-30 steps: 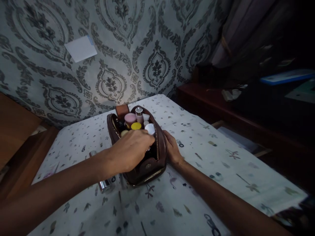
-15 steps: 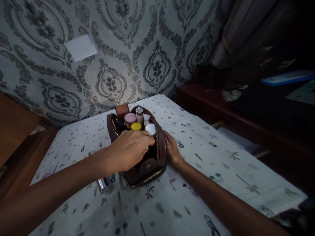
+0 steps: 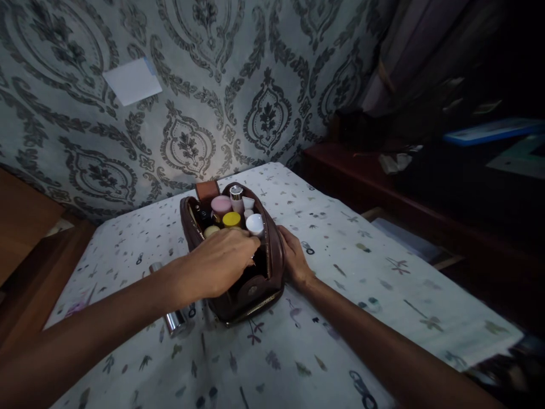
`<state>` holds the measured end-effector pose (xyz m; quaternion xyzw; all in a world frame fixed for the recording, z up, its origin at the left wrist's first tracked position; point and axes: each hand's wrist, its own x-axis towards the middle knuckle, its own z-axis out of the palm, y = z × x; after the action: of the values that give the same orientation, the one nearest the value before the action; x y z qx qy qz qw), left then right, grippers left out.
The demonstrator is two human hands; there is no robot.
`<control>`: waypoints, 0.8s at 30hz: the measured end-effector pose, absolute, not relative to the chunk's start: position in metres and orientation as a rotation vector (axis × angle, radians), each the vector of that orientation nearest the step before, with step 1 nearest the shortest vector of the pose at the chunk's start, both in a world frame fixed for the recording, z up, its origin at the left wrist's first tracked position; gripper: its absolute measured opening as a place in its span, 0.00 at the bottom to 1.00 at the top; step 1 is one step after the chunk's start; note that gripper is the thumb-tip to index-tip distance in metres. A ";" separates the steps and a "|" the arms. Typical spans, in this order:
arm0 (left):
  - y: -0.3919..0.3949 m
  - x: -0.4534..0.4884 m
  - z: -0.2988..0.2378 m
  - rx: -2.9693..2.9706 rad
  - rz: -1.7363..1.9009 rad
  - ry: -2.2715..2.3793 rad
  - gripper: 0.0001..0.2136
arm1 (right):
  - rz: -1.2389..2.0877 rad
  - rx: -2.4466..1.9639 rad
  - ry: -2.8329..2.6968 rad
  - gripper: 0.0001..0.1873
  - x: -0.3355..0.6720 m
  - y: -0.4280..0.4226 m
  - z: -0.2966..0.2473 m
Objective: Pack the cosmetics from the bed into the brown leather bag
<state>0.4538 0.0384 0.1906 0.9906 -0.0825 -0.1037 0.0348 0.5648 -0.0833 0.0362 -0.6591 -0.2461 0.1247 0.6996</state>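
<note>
A brown leather pouch (image 3: 255,292) stands unzipped on the patterned tablecloth (image 3: 298,352). Inside it are small containers with pink (image 3: 221,203), yellow (image 3: 231,218) and white (image 3: 254,223) caps and a silver-topped bottle (image 3: 235,193). My left hand (image 3: 221,262) reaches into the pouch from the left, fingers curled down inside; what they hold, if anything, is hidden. My right hand (image 3: 293,257) rests flat against the pouch's right side, steadying it.
A silver tube (image 3: 172,321) lies on the cloth under my left forearm. A patterned wall with a white paper note (image 3: 131,82) rises behind the table. Dark wooden furniture (image 3: 383,187) stands to the right, a wooden piece (image 3: 25,227) to the left.
My left hand has drawn slightly back toward the pouch's near end, uncovering more of the white cap. The view has shifted a little; my right hand stays on the pouch.
</note>
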 end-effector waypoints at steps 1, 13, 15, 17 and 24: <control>0.038 0.455 0.190 3.052 -0.319 -0.244 0.06 | 0.279 -1.469 -0.549 0.23 0.565 -0.083 0.036; 0.038 0.451 0.212 3.028 -0.232 -0.045 0.06 | 0.251 -1.486 -0.549 0.24 0.567 -0.083 0.031; 0.044 0.443 0.224 3.019 -0.119 -0.070 0.06 | 0.245 -1.494 -0.546 0.24 0.567 -0.083 0.031; 0.051 0.432 0.233 2.985 0.074 -0.099 0.07 | 0.245 -1.501 -0.542 0.25 0.567 -0.082 0.030; 0.091 0.364 0.236 2.802 0.716 0.361 0.10 | 0.256 -1.529 -0.499 0.25 0.567 -0.084 0.031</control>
<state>0.3641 0.0912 0.2363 0.9552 0.1231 0.2442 0.1131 0.5670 -0.0836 0.0310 -0.6828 -0.2230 0.1145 0.6863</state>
